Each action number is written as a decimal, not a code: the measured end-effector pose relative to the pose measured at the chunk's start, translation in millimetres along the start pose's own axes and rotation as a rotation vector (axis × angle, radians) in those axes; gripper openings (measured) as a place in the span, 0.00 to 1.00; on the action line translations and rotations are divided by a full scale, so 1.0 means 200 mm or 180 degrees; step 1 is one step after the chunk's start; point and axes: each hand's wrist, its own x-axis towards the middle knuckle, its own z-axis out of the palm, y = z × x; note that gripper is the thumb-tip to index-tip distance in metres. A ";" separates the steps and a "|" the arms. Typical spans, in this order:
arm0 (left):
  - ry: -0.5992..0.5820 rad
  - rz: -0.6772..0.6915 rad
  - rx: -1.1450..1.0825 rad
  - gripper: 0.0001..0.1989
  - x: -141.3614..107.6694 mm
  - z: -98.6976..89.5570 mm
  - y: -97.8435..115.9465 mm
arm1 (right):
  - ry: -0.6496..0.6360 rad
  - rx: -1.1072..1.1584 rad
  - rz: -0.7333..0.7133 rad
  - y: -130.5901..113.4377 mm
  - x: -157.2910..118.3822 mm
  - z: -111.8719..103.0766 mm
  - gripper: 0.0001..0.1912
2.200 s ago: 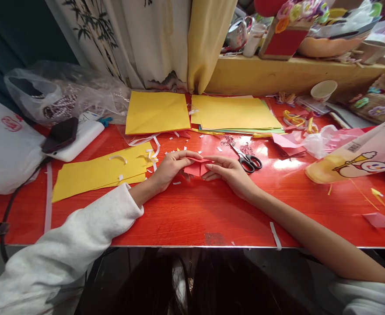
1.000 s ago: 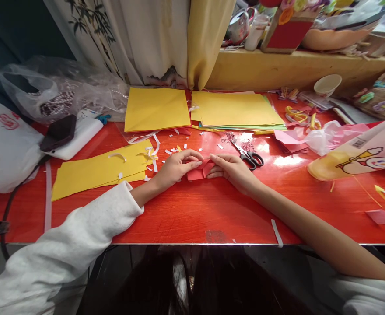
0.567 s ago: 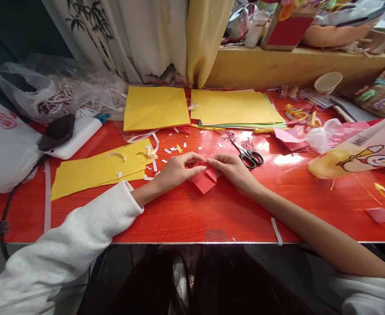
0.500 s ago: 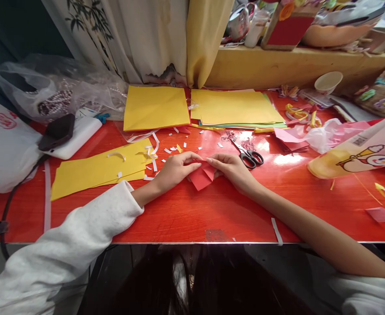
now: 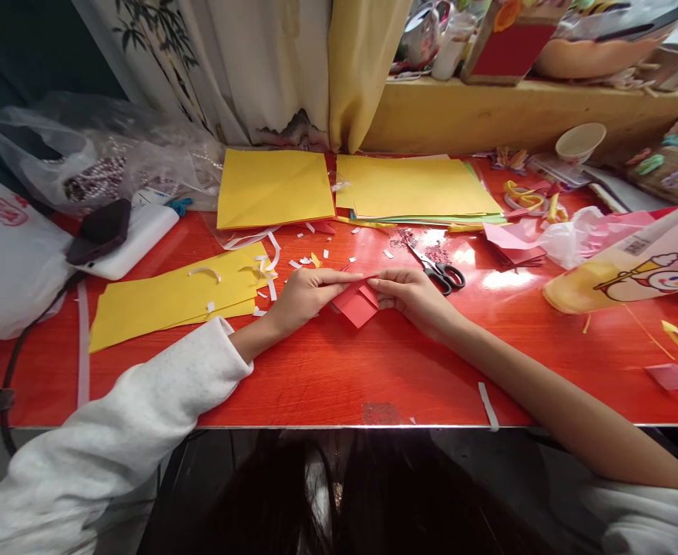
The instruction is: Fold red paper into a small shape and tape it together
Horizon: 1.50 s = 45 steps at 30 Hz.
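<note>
So, at the far left of my view I have a white bag (image 5: 15, 270) with red print, and behind it a clear plastic bag (image 5: 108, 173) with strings of beads inside. A dark phone (image 5: 101, 230) rests on a white box (image 5: 142, 245) just beside them. Next come the narrow yellow sheets (image 5: 159, 301), lying overlapped on the red table (image 5: 316, 385), with curled white strips (image 5: 271, 270) at their right end; beyond them lies a wide yellow sheet (image 5: 275, 189).

Near the middle, I've got my left hand (image 5: 298, 302) pinching the upper left part of the folded red paper (image 5: 357, 307) between thumb and a nearly straight forefinger; I can't make out its other fingers. The folded red paper is between both hands, in front of the scraps, one corner pointing toward me. My right hand (image 5: 414, 301) pinches its upper right edge between thumb and forefinger, the remaining fingers bent in close behind it.

Above the hands sits a yellow-topped stack of sheets (image 5: 420, 189), and the black-handled scissors (image 5: 450, 279) lie just beyond my right hand, blades angled away. Farther right I see pink paper (image 5: 512, 237), a small white cup (image 5: 580, 142) and a printed drink cup (image 5: 616, 274), tilted.
</note>
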 end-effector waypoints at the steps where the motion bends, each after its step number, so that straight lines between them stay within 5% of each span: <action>1: -0.0017 0.0058 0.0059 0.12 0.00 0.00 0.00 | -0.0028 0.0010 -0.0001 0.00 0.00 0.00 0.07; 12: 0.0009 0.0050 0.0292 0.11 0.01 0.01 0.01 | -0.0387 0.0005 0.0499 -0.04 0.01 -0.03 0.07; 21: -0.0185 -0.0187 -0.0132 0.15 0.01 0.01 0.02 | -0.0411 -0.0211 0.0185 0.00 0.01 -0.03 0.10; 26: 0.0008 -0.0487 -0.0652 0.12 0.02 0.02 0.03 | -0.0098 -0.0153 0.0039 0.00 0.01 -0.03 0.09; 45: -0.0275 -0.0546 -0.0450 0.15 0.01 0.00 0.03 | -0.0025 -0.0165 0.0146 0.00 -0.01 -0.01 0.04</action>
